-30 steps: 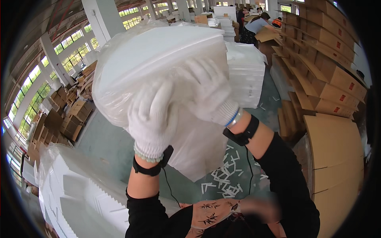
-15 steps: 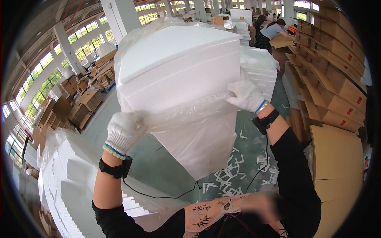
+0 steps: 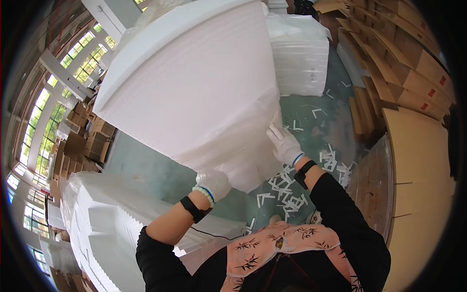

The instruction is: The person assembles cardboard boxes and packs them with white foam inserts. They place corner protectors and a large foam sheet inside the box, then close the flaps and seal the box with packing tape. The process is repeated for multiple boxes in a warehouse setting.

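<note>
A tall block of stacked white foam sheets (image 3: 194,82) stands in front of me, tilted in the view. Thin clear plastic film (image 3: 243,141) drapes down its near face and hangs in a loose point below. My left hand (image 3: 213,185), in a white knit glove, is closed at the film's lower left edge, its fingertips mostly hidden. At the right edge, my right hand (image 3: 286,145), gloved too, lays its stretched fingers on the film; the thumb is hidden. Both wrists carry black straps.
White foam scraps (image 3: 287,192) litter the green floor by my feet. Another wrapped white stack (image 3: 299,56) stands behind, right. Stepped foam pieces (image 3: 104,228) sit at lower left. Flat cardboard (image 3: 421,160) and piled cartons (image 3: 408,63) line the right; more boxes (image 3: 97,143) stand left.
Both hands have come down the near face, the left also moving right. The film bunched between them now lies spread over that face. My view has tipped downward.
</note>
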Tool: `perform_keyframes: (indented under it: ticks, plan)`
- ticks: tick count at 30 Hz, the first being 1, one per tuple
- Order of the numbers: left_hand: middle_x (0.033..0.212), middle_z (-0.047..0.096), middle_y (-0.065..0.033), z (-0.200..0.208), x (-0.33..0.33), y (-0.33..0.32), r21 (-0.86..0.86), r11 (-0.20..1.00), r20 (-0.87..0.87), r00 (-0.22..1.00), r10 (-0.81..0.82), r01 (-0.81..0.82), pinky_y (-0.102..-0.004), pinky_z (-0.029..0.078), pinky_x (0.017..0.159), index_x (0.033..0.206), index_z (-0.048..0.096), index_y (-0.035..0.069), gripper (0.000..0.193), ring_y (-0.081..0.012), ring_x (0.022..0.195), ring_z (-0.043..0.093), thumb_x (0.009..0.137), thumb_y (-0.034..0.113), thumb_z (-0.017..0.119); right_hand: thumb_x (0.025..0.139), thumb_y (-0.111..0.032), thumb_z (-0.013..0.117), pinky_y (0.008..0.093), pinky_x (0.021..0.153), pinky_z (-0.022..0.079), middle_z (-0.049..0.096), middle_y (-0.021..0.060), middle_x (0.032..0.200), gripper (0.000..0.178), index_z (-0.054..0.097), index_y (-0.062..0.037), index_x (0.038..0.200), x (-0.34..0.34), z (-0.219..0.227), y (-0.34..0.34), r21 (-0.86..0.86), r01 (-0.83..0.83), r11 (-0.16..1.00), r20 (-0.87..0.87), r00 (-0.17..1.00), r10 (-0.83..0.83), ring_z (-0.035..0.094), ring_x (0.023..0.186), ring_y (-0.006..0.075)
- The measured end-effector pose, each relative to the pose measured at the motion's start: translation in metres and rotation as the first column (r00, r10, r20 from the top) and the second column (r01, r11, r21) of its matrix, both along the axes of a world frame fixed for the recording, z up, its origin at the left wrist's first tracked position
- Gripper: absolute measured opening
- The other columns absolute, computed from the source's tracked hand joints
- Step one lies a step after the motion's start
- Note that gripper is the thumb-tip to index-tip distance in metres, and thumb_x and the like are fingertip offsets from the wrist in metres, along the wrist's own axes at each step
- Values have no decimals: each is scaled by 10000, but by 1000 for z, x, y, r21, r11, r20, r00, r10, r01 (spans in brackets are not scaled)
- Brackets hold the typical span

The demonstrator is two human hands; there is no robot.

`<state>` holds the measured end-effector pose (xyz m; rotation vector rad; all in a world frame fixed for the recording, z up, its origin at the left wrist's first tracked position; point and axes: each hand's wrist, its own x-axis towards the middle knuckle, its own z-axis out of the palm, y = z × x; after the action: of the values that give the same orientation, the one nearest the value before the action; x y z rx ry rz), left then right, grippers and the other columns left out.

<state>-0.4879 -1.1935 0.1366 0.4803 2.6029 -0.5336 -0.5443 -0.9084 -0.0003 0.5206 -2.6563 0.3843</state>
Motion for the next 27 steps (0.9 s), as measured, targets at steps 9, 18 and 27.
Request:
perform_keyframes:
  ticks: [9, 18, 27]
  plan:
    - [1414, 529, -206, -118, -53, 59, 366, 790, -691, 712, -123, 491, -472, 404, 1090, 1413, 480, -30, 737, -357, 1262, 527, 801, 303, 722, 853, -287, 639, 491, 895, 521, 666, 205, 1132, 462, 600, -84, 1266, 254, -52, 133, -102, 274, 956, 590, 791, -164, 639, 1048, 397]
    - [1535, 421, -262, -217, 20, 280, 458, 887, 204, 965, -165, 55, -449, 380, 1140, 1493, 427, 9, 800, -398, 1401, 445, 880, 493, 600, 834, -243, 662, 492, 906, 522, 681, 231, 1125, 407, 665, -34, 1184, 574, -59, 247, -120, 946, 302, 597, 312, -739, 640, 1048, 430]
    - [1471, 489, -297, -143, 119, 656, 946, 325, 174, 838, -517, 4, -406, 408, 1106, 1534, 282, -80, 1025, -378, 1368, 497, 830, 539, 698, 812, -304, 695, 476, 910, 532, 656, 244, 1207, 504, 635, -9, 1216, 647, -35, 338, -264, 965, 6, 219, 66, -973, 639, 1084, 420]
